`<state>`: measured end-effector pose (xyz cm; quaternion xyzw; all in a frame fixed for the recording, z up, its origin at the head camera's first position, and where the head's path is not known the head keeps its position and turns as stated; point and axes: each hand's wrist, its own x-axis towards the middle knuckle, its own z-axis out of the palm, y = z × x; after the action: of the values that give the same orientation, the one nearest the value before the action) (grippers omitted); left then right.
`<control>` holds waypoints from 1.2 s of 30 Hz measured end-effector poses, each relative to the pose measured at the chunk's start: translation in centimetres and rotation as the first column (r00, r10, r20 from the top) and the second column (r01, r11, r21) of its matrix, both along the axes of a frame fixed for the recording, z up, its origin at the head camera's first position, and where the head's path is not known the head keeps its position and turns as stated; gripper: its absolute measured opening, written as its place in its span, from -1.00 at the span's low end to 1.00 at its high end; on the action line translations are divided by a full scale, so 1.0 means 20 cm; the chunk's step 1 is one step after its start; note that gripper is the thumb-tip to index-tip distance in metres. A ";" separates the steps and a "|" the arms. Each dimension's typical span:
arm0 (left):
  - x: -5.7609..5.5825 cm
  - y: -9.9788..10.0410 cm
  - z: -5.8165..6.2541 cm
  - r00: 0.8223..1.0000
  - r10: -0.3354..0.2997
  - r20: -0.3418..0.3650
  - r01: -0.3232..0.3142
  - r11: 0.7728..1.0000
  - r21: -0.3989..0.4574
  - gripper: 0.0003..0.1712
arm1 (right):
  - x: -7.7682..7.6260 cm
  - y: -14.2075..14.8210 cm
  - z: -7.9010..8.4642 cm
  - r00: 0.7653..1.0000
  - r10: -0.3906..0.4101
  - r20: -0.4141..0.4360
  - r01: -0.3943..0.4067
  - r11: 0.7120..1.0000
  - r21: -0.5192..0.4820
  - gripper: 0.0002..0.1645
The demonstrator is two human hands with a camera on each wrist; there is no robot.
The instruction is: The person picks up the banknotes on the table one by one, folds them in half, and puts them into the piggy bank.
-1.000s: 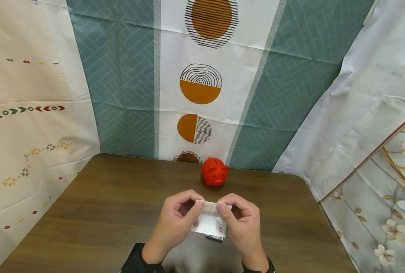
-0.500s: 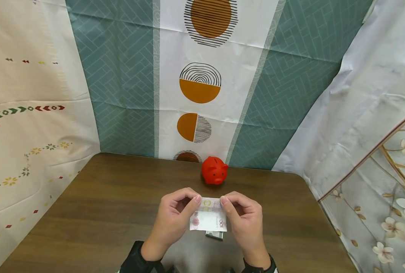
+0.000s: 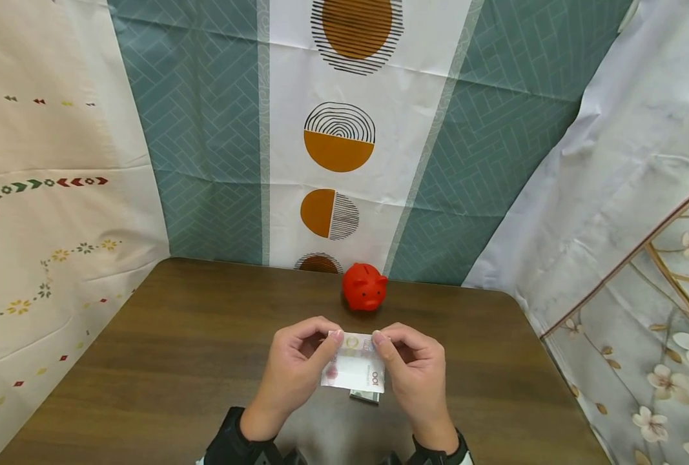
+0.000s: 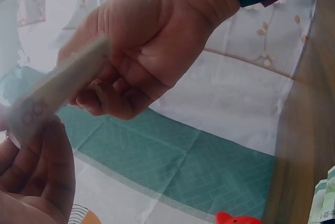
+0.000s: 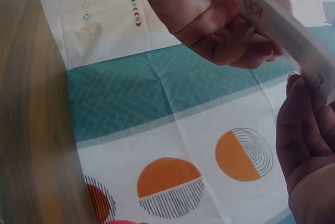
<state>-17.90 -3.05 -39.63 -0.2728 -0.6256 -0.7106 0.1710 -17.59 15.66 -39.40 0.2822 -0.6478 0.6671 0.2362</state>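
Note:
A pale pink banknote [image 3: 352, 373] marked 100 hangs between my two hands above the table. My left hand [image 3: 298, 371] pinches its upper left corner between thumb and curled fingers. The upper right corner is pinched the same way by my right hand [image 3: 411, 381]. In the left wrist view the banknote [image 4: 47, 96] appears nearly edge-on, and I cannot tell whether it is folded. Greenish banknotes [image 3: 365, 396] lie on the table, partly covered by the held note in the head view. Beyond the hands stands a red piggy bank [image 3: 364, 287], its slot on top.
The brown wooden table [image 3: 216, 323] ends at a patterned cloth [image 3: 210, 129] hanging behind the piggy bank. Pale curtains hang on the left [image 3: 59, 213] and right [image 3: 600, 194]. Both wrists wear dark straps.
The held banknote has turned flatter toward the head camera, showing more of its face than a second ago. The hands have shifted slightly, and both keep their pinch. The piggy bank stays in place.

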 end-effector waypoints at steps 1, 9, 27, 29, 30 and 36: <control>0.00 0.00 0.00 1.000 -0.001 0.005 0.001 1.000 -0.007 -0.88 | 0.00 0.00 0.00 1.000 0.007 -0.007 -0.007 1.000 -0.003 -0.74; 0.01 0.00 0.00 0.999 -0.018 0.029 0.019 0.999 -0.029 -0.85 | -0.01 -0.03 -0.01 0.995 0.071 -0.065 -0.073 0.997 -0.023 -0.74; 0.02 0.02 0.00 0.998 -0.055 0.026 0.056 0.997 -0.045 -0.88 | 0.00 -0.06 0.00 0.997 0.071 -0.035 -0.070 0.997 0.024 -0.76; 0.02 0.02 0.00 0.998 -0.056 0.030 0.058 0.997 -0.051 -0.88 | 0.01 -0.06 0.00 0.998 0.054 -0.020 -0.054 0.998 0.038 -0.77; 0.02 0.02 0.00 0.998 -0.055 0.029 0.057 0.997 -0.055 -0.87 | 0.01 -0.06 0.00 0.999 0.046 -0.014 -0.045 0.998 0.046 -0.78; 0.02 0.02 0.00 0.998 -0.054 -0.012 0.053 0.997 -0.060 -0.87 | 0.01 -0.06 0.00 0.999 0.037 0.008 -0.037 0.997 0.065 -0.78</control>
<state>-17.56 -2.59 -39.65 -0.2993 -0.6380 -0.6939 0.1478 -17.44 14.50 -39.44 0.2993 -0.6648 0.6507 0.2120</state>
